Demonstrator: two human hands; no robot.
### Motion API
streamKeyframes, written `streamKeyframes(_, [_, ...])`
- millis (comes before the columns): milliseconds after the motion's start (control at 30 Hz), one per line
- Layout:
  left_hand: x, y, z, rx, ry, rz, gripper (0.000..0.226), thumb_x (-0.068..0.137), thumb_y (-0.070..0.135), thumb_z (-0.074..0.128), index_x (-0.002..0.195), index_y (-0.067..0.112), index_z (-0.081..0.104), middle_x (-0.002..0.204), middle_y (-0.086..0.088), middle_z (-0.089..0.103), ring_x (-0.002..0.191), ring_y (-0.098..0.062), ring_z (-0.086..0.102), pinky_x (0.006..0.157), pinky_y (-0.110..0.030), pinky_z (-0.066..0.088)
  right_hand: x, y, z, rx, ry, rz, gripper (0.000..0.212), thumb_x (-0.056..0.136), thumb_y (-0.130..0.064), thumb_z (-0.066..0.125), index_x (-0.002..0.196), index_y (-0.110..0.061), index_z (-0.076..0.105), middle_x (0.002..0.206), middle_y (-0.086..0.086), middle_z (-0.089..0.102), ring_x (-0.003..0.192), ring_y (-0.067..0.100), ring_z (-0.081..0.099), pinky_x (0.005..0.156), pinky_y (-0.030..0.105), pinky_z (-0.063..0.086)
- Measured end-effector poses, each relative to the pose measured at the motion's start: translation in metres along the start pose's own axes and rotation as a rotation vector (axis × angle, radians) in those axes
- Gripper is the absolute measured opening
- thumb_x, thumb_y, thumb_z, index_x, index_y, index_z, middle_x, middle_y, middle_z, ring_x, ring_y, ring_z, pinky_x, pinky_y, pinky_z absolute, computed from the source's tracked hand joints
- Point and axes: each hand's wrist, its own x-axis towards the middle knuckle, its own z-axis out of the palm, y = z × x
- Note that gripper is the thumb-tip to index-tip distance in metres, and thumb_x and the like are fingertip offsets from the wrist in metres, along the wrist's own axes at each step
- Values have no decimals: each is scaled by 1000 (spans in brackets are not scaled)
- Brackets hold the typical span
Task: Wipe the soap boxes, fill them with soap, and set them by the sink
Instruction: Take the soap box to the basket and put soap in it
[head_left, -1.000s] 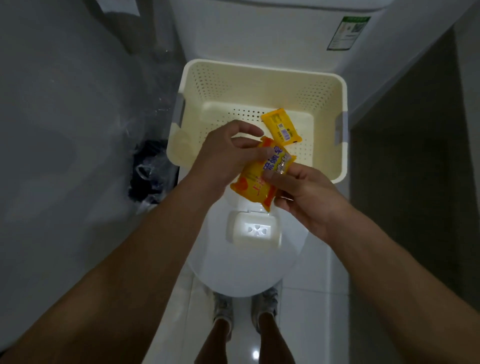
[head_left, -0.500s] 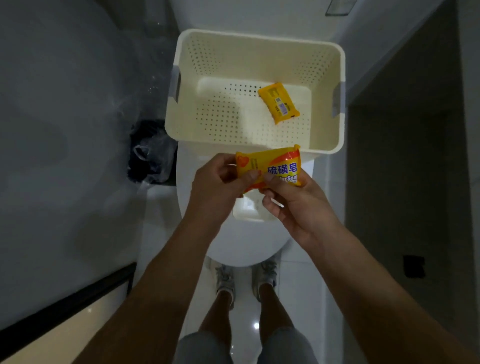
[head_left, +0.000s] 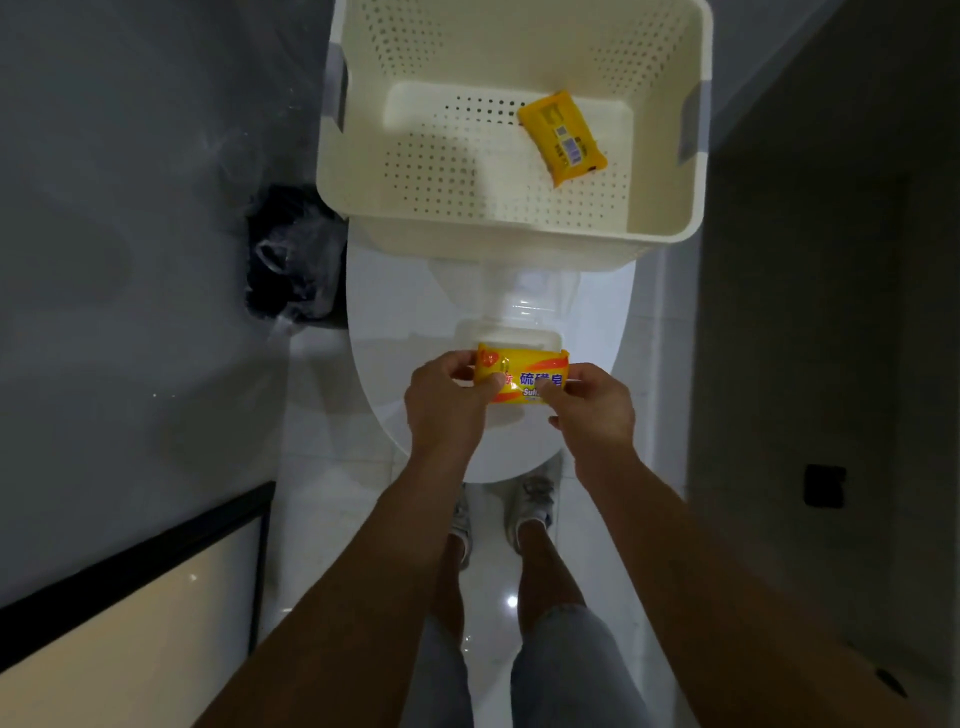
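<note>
yellow soap packet (head_left: 522, 371), cream perforated basket (head_left: 665, 218)

The closed white toilet lid (head_left: 415, 332) carries most of what is here. A cream perforated basket (head_left: 498, 228) sits across its 12 o'clock end, overhanging both sides, with 1 yellow wrapped soap bar (head_left: 563, 137) lying tilted on the basket floor toward 2 o'clock. Just 6 o'clock of the basket, a white soap box (head_left: 511, 332) rests on the lid (its near edge is hidden). On the pale tiled floor (head_left: 332, 467), a black bin with a bag (head_left: 293, 260) stands at 9 o'clock of the toilet.
</note>
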Motion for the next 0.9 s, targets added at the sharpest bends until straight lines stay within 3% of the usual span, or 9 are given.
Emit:
streamKeyframes(67, [1, -4, 5, 81, 47, 19, 35, 84, 25, 78, 117, 16, 69, 107, -1, 72, 88, -12, 64, 72, -19, 47, 7, 5, 4, -81, 20, -58, 10, 83, -23, 80, 85, -24, 70, 82, -2, 73, 81, 19, 70, 86, 41, 58])
streamKeyframes(133, [4, -5, 8, 127, 77, 21, 36, 84, 27, 78, 116, 16, 66, 106, 0, 71, 86, -10, 63, 68, -17, 44, 15, 6, 6, -178, 30, -124, 13, 81, -24, 82, 79, -25, 69, 70, -8, 68, 70, 12, 66, 77, 30, 55])
streamKeyframes(200, [9, -5, 12, 164, 93, 20, 33, 84, 28, 78, 112, 15, 66, 102, 1, 72, 86, -12, 66, 67, -19, 45, 25, 6, 8, -252, 44, -157, 17, 80, -27, 83, 83, -23, 66, 72, -9, 67, 71, 10, 66, 73, 23, 52])
streamKeyframes(400, [29, 2, 24, 276, 124, 49, 23, 85, 28, 74, 106, 20, 69, 102, 2, 72, 93, -16, 67, 80, -34, 56, 47, -3, 13, -424, 66, -177, 19, 86, -31, 78, 89, -21, 62, 82, -3, 64, 82, 19, 65, 77, 29, 52])
streamKeyframes(567, [40, 5, 28, 381, 98, 108, 26, 87, 28, 72, 111, 18, 71, 108, 0, 71, 98, -18, 66, 79, -28, 51, 56, -8, 16, -536, 56, -155, 18, 88, -28, 74, 99, -14, 71, 85, 2, 64, 82, 21, 62, 77, 33, 53])
streamKeyframes(700, [43, 9, 31, 482, 98, 108, 27, 91, 28, 65, 117, 21, 69, 118, -5, 58, 104, -24, 61, 87, -39, 53, 60, -12, 16, -635, 56, -155, 18, 88, -27, 72, 99, -13, 74, 91, 8, 72, 77, 22, 61, 69, 29, 48])
streamKeyframes(900, [46, 6, 30, 627, 47, 116, 27, 93, 29, 63, 116, 17, 68, 115, -6, 63, 103, -25, 63, 88, -42, 54, 67, -17, 15, -745, 0, -169, 19, 90, -30, 73, 99, -14, 72, 92, 8, 71, 79, 23, 63, 71, 30, 49])
